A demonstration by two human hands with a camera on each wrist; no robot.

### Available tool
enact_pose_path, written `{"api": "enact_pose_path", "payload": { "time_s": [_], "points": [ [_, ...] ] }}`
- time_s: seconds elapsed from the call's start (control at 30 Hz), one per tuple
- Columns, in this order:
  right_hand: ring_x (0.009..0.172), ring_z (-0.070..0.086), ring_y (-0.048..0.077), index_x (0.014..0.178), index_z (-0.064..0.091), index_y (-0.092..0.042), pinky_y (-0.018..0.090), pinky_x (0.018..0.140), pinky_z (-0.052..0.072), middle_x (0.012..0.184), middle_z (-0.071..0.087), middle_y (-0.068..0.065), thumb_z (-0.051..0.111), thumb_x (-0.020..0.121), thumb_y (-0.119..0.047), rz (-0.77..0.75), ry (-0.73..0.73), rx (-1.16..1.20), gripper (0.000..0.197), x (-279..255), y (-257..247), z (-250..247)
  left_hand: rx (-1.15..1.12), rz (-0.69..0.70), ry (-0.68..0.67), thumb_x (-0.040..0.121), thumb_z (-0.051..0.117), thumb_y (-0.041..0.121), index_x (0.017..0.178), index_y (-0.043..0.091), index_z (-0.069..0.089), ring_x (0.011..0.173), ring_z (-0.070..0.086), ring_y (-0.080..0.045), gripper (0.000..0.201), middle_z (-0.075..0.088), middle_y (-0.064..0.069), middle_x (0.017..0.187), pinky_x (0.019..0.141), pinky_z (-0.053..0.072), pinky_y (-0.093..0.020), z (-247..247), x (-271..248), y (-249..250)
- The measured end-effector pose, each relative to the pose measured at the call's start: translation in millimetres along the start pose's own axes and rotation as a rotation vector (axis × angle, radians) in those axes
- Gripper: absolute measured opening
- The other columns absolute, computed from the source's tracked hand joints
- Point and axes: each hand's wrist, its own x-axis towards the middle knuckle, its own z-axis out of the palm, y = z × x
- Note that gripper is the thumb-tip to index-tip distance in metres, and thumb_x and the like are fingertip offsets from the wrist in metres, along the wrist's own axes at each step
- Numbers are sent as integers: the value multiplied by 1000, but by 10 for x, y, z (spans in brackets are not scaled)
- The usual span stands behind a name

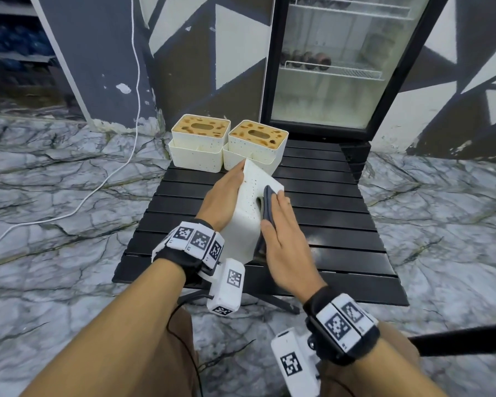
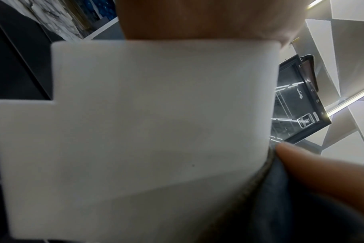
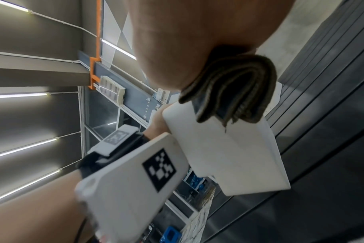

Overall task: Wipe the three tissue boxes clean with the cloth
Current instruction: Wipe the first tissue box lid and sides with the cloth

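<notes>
In the head view, the left hand [image 1: 222, 196] lies flat against the left face of a white tissue box [image 1: 248, 213] tipped on its side on the black slatted table [image 1: 341, 224]; its fingers are straight and its thumb is hidden, so a grasp cannot be told. The right hand [image 1: 284, 236], fingers straight, presses a folded dark cloth [image 1: 269, 206] against the box's right face. 2 more tissue boxes [image 1: 201, 141] [image 1: 257, 146], brown-stained on top, stand side by side at the table's far edge, before a glass-door fridge [image 1: 335, 61].

The left wrist view is filled by the blurred white box [image 2: 145, 123], with the cloth [image 2: 280, 189] at lower right.

The right wrist view shows the cloth [image 3: 235, 88] in layered folds under the palm, against the box [image 3: 224, 148].
</notes>
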Motion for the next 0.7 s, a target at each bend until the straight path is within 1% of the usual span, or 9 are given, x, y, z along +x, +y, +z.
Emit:
{"api": "enact_pose_path", "payload": {
  "time_s": [0.13, 0.2, 0.27, 0.37, 0.47, 0.5, 0.57, 0.63, 0.7],
  "points": [
    [145, -3, 5, 152, 7, -18, 12, 109, -2, 160, 0, -5, 25, 103, -27, 39, -40, -16, 53, 349, 17, -70, 1, -4, 10, 83, 34, 65, 131, 61, 50, 132, 50, -10, 50, 53, 22, 142, 115, 34, -47, -30, -11, 25],
    [146, -1, 9, 153, 8, -16, 19, 111, 3, 160, 3, -3, 24, 103, -26, 70, -77, -60, 53, 590, 53, -103, 10, -5, 19, 84, 34, 64, 134, 59, 48, 132, 49, -11, 52, 52, 20, 144, 116, 33, -47, -30, -26, 45],
    [145, 14, 17, 150, 18, -13, 29, 114, 16, 157, 19, 0, 25, 102, -23, 70, -103, -92, 50, 822, 79, -151, 24, -14, 31, 80, 33, 66, 139, 55, 45, 135, 45, -11, 61, 48, 20, 148, 118, 30, -47, -26, -27, 53],
    [111, 51, 23, 127, 46, -14, 33, 90, 40, 127, 53, 5, 29, 100, -23, 96, -68, -23, 33, 1025, 109, -180, 26, -27, 38, 78, 33, 67, 140, 55, 44, 138, 42, -11, 64, 46, 20, 150, 119, 28, -47, -14, -33, 47],
    [107, 53, 22, 122, 48, -18, 35, 89, 42, 122, 55, 3, 30, 99, -25, 112, -44, 22, 30, 1008, 135, -160, 33, -25, 47, 83, 32, 62, 137, 58, 43, 137, 43, -11, 56, 46, 20, 149, 118, 28, -47, -10, -49, 51],
    [118, 49, 23, 130, 45, -18, 36, 97, 40, 130, 51, 1, 30, 99, -26, 108, -47, 21, 34, 955, 136, -148, 33, -22, 52, 84, 32, 61, 139, 57, 43, 137, 42, -11, 56, 46, 20, 150, 119, 28, -47, -12, -53, 48],
    [142, 24, 18, 147, 27, -17, 28, 113, 19, 153, 28, -1, 28, 101, -25, 95, -64, -27, 47, 764, 107, -133, 37, 0, 46, 86, 31, 57, 140, 54, 45, 137, 43, -9, 56, 47, 21, 148, 118, 29, -46, -9, -66, 55],
    [146, 4, 9, 152, 15, -16, 10, 106, 3, 159, 10, -4, 28, 103, -24, 52, -48, -53, 51, 510, 74, -104, 33, 18, 46, 88, 31, 53, 139, 54, 47, 134, 46, -8, 53, 51, 22, 145, 117, 31, -46, -5, -87, 75],
    [144, 0, 2, 152, 14, -17, 4, 106, -3, 159, 6, -8, 29, 103, -24, -6, -20, -32, 52, 225, 9, -64, -1, 13, 43, 87, 33, 55, 134, 56, 51, 133, 48, -9, 50, 54, 23, 141, 116, 33, -46, -12, -111, 91]
  ]
}}
